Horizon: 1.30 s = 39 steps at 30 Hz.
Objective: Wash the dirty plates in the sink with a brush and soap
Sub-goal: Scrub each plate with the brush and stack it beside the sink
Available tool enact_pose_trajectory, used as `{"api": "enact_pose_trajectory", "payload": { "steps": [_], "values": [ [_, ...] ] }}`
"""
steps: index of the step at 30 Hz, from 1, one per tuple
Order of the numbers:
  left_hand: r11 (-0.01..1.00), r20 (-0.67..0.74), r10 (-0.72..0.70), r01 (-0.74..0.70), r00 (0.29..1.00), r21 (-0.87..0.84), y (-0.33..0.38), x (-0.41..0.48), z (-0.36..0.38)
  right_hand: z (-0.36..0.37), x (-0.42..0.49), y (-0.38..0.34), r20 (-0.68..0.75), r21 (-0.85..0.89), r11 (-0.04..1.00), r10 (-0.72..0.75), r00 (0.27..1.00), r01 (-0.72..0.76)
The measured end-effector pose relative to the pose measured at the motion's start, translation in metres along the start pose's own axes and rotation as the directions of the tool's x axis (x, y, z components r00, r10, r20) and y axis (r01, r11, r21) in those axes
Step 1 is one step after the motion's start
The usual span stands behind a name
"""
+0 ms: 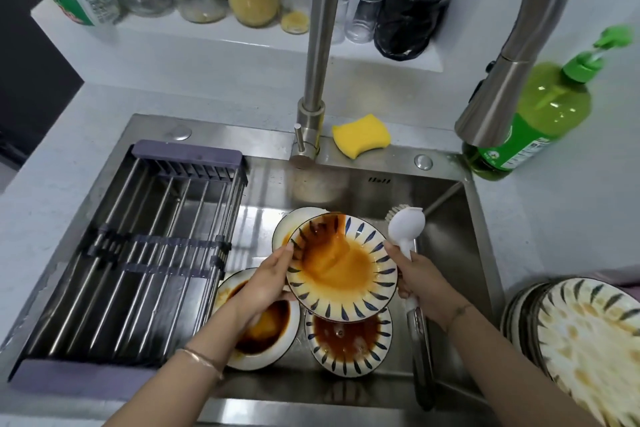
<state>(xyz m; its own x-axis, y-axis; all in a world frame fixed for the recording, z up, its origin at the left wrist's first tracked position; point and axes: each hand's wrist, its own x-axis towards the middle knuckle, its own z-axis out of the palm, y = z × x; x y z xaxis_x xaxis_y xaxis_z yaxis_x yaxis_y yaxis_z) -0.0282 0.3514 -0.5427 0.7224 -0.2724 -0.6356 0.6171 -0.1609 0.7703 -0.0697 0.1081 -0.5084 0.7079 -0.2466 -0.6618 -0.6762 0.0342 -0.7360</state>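
Left fingers (pixel 282 255) grip plate (pixel 341 267) rim — right fingers (pixel 392 249), brush (pixel 405 225).

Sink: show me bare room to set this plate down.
Free: the drying rack, left; the back-right corner of the basin beyond the brush. Crowded: three dirty plates in front; stacked plates on the right counter.

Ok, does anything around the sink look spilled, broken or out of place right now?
Nothing stands out. The plate in the left hand is smeared with orange sauce, like the three dirty plates in the sink, which fits the washing job. The right hand holds the brush beside it. Nothing looks broken.
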Motion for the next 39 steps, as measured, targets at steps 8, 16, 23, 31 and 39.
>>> {"api": "enact_pose_trajectory", "payload": {
  "steps": [8,16,23,31,39],
  "values": [
    [0.926,0.019,0.279,-0.274,0.96,0.259,0.041,-0.032,0.016,-0.011,-0.029,-0.032,-0.056,-0.341,0.926,-0.192,0.98,0.162],
    [0.697,0.048,0.525,-0.462,0.849,0.548,0.048,-0.034,0.019,-0.032,-0.061,-0.053,0.052,-0.535,0.8,-0.289,0.956,0.271],
    [0.554,0.058,0.653,-0.529,0.755,0.643,0.066,-0.038,0.031,-0.038,-0.073,-0.056,0.174,-0.582,0.768,-0.202,0.964,0.266],
    [0.827,-0.107,0.499,-0.437,0.86,0.353,0.075,-0.052,0.04,-0.041,-0.072,-0.052,0.198,-0.574,0.783,-0.152,0.968,0.24],
    [0.905,-0.068,0.413,-0.401,0.908,0.142,0.063,-0.064,0.038,-0.034,-0.064,-0.052,0.13,-0.916,0.342,-0.24,0.962,0.209]
  ]
}}
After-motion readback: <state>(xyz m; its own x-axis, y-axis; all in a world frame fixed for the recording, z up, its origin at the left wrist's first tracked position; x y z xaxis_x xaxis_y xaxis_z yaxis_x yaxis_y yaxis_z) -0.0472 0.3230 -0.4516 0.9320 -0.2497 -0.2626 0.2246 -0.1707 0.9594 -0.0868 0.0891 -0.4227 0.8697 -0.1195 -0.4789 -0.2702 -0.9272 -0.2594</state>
